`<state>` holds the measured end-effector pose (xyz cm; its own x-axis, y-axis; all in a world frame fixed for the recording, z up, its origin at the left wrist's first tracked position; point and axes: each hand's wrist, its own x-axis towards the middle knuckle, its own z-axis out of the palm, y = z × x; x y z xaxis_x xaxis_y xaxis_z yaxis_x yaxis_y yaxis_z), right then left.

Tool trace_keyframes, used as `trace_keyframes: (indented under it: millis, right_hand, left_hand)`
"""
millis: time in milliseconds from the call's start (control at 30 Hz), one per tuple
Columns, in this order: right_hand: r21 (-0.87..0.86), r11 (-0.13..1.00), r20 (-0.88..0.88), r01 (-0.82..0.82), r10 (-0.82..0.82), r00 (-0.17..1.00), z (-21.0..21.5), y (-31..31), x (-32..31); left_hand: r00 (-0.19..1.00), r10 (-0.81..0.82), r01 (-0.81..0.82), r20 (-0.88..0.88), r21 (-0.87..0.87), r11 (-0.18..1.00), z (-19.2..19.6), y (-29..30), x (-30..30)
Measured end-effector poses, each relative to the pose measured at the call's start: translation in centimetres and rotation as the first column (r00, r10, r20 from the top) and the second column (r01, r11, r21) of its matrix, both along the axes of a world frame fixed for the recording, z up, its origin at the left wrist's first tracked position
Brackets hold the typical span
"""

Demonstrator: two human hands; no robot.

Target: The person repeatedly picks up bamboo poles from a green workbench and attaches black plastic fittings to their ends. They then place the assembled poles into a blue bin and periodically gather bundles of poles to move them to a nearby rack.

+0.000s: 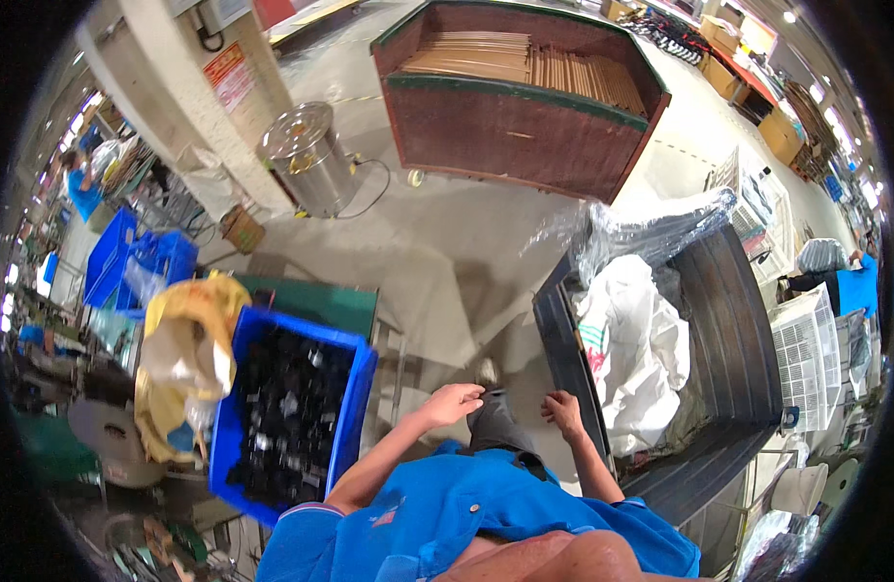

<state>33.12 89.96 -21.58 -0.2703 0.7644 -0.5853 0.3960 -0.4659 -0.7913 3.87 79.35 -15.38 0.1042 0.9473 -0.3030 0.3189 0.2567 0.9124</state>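
Observation:
My left hand [453, 404] hangs in front of my body with loosely bent fingers and nothing visible in it. To its left is a blue plastic bin [352, 412] filled with small dark parts [290, 412], too blurred to name. My right hand [563, 411], also loosely bent and bare, is beside the near wall of a large dark cart [566, 364]. A crumpled white woven sack [633, 354] lies inside that cart, and clear plastic film [651, 225] drapes over its far end. Neither hand appears to touch anything.
A brown wheeled cart [505, 136] with stacked cardboard sheets stands ahead. At left are a metal drum [313, 160] with a cord on the floor, a pillar [200, 97], a yellow sack [166, 407] and blue crates [142, 267]. White crates [806, 359] and a person [854, 284] are at right.

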Motion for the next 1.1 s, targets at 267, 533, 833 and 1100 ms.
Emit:
trace_keyframes:
  millis: [267,533,833,1100]
  right_hand:
    - [0.077,0.977,-0.065,-0.198,0.203,0.977,-3.0,27.1,-13.7]
    - [0.266,0.91,-0.21,-0.319,0.377,0.902,8.4,54.3,-32.3]
    - [0.196,0.98,-0.059,-0.029,0.042,0.997,6.3,75.5,-29.5]
    - [0.591,0.789,0.166,0.169,-0.324,0.931,11.6,109.3,-17.9]
  left_hand:
    - [0.999,0.029,-0.03,-0.027,-0.054,0.998,-0.9,26.3,-10.3]
    - [0.852,0.521,-0.524,-0.061,-0.132,0.842,-2.7,44.2,-24.9]
    - [0.89,0.414,-0.402,0.189,-0.101,0.91,1.3,76.0,-32.9]
    - [0.916,0.233,-0.243,0.327,-0.012,0.97,6.3,106.2,-28.4]
